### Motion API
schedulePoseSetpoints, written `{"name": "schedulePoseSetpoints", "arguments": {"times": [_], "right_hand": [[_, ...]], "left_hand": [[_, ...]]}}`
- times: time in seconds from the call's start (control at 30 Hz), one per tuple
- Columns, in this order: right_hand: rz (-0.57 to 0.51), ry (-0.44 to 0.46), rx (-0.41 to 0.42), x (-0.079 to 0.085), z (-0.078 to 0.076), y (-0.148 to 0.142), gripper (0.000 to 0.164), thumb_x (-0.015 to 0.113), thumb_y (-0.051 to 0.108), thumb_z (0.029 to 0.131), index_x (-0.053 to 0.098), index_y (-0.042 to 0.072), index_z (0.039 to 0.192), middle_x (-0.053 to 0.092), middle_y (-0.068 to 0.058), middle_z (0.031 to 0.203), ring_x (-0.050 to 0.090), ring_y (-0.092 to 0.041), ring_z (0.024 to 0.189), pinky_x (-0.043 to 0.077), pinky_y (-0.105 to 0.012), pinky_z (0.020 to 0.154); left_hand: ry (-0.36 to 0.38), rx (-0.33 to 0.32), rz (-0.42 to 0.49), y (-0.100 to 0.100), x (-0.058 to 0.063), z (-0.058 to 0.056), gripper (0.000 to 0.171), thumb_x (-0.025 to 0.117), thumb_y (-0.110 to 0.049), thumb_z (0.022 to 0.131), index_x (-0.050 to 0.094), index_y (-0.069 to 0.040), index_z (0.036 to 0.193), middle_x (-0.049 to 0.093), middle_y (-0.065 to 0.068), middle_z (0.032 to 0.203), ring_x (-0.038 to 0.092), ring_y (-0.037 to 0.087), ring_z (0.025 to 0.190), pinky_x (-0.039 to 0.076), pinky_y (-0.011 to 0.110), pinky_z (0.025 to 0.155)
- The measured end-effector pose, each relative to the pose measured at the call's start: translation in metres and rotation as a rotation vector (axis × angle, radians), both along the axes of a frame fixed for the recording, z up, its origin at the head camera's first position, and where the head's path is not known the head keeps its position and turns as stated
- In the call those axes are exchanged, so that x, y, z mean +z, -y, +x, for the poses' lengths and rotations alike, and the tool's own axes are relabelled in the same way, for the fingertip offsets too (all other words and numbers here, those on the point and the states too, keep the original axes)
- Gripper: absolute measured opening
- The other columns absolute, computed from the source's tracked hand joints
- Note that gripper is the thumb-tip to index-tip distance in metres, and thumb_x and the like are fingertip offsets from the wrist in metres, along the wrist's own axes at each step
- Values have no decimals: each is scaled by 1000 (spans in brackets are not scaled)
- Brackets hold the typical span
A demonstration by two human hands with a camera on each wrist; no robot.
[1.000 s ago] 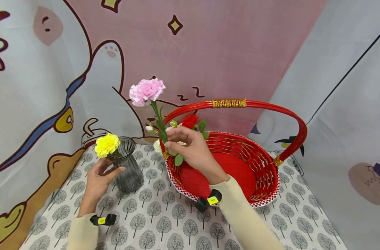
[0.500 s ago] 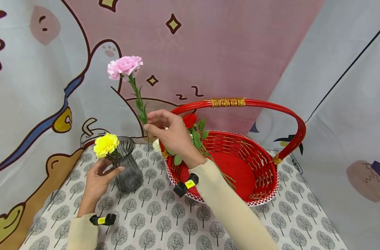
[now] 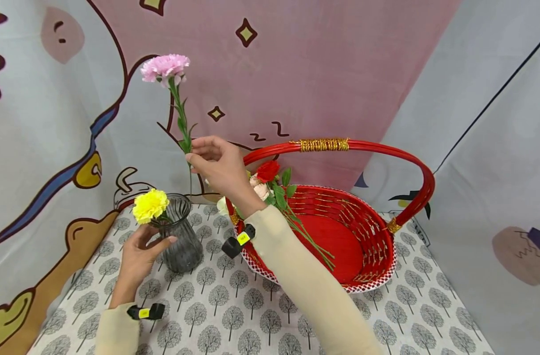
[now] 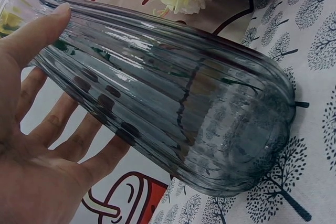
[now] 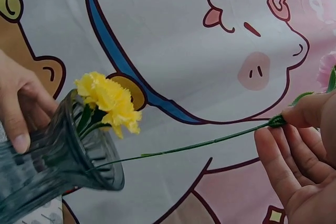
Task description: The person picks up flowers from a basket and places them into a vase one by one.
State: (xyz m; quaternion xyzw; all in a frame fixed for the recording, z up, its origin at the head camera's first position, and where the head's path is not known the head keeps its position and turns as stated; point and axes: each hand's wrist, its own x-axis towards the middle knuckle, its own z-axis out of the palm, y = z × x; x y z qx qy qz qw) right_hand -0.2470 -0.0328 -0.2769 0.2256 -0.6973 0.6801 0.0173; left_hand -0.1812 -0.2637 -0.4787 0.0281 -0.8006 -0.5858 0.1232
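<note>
My right hand (image 3: 223, 167) pinches the stem of a pink carnation (image 3: 165, 66) between thumb and fingertips, bloom upward, behind and above a grey ribbed glass vase (image 3: 183, 249). In the right wrist view the thin green stem (image 5: 210, 144) runs down to the vase's mouth, its lower end overlapping the rim. My left hand (image 3: 138, 254) grips the vase near its neck, thumb on one side and fingers round the other, as the left wrist view shows. A yellow carnation (image 3: 151, 205) leans out over the vase's rim.
Right of the vase stands a red woven basket (image 3: 349, 217) with a tall arched handle (image 3: 412, 162). Inside at its left lie a red rose (image 3: 268, 171), pale roses (image 3: 262, 191) and long green stems (image 3: 311, 239). A tree-print cloth (image 3: 234, 320) covers the table; a cartoon curtain hangs behind.
My right hand has carried the pink carnation left and upward, away from the basket to above the vase. The flowers in the basket have come into clearer view. The left hand stays on the vase.
</note>
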Motion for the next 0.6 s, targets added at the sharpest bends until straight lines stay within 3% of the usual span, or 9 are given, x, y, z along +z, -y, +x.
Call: {"name": "schedulePoseSetpoints", "arguments": {"times": [0.6], "right_hand": [[-64, -24, -52, 4, -14, 22, 32, 74, 10, 95, 67, 8, 127, 73, -10, 108, 73, -18, 83, 66, -25, 77]], "left_hand": [[49, 13, 3, 1, 0, 0, 48, 81, -32, 90, 62, -14, 131, 63, -11, 121, 57, 0, 123, 53, 6, 90]]}}
